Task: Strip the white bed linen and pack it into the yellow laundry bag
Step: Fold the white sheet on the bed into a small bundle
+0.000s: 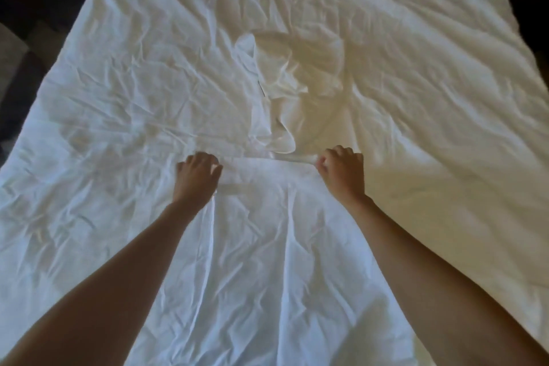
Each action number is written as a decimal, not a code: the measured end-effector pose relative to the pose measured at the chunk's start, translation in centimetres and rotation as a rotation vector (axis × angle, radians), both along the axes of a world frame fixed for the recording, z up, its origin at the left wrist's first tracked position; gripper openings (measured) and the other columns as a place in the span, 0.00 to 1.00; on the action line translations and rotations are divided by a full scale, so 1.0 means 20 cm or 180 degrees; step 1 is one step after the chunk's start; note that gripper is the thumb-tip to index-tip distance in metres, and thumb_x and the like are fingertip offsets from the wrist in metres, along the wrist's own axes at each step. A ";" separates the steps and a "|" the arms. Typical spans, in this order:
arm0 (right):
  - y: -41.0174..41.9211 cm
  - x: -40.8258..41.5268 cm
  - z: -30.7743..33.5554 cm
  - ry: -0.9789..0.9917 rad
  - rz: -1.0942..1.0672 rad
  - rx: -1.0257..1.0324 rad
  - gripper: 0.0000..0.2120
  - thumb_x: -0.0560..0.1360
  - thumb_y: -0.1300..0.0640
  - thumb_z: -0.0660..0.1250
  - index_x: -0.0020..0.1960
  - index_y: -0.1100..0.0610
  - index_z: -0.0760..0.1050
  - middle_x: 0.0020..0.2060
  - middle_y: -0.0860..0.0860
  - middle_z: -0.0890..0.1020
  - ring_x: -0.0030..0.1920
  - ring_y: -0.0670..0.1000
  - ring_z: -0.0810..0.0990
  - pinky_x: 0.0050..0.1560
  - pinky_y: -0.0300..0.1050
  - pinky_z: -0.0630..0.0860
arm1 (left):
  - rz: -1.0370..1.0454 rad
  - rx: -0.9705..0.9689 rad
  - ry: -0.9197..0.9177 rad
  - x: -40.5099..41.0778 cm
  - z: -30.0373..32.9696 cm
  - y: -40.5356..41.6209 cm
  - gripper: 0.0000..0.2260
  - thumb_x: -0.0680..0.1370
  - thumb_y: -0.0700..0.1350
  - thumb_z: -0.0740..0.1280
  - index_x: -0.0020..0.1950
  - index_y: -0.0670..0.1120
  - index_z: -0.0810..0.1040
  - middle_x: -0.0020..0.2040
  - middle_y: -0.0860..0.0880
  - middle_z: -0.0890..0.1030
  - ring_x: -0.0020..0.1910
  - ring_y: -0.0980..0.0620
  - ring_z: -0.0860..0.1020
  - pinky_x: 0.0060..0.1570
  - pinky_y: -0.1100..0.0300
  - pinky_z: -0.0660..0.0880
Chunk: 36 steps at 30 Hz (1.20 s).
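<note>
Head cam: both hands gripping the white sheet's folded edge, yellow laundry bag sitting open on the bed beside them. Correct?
Not quite. The head view shows no yellow bag anywhere. The rest holds: the left hand and right hand both grip the folded edge of the white sheet.

Your left hand [197, 177] and right hand [341, 171] each grip a folded edge of the crumpled white sheet [148, 83], fingers curled into the cloth. A bunched fold [292, 83] rises just beyond them, on the bed.
</note>
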State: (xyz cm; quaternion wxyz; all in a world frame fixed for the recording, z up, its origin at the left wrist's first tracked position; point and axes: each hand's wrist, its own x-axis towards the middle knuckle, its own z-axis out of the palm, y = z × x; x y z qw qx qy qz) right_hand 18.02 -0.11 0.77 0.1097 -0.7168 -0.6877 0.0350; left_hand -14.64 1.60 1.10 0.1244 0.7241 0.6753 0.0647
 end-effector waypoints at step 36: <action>-1.44 0.63 -0.62 0.1814 -0.3426 -0.0803 0.14 0.81 0.45 0.59 0.57 0.53 0.75 0.48 0.49 0.80 0.49 0.53 0.80 0.47 0.47 0.73 | -0.3717 -0.1213 0.0152 1.85 -0.62 -0.37 0.34 0.77 0.65 0.41 0.80 0.53 0.60 0.81 0.48 0.57 0.81 0.46 0.51 0.76 0.43 0.49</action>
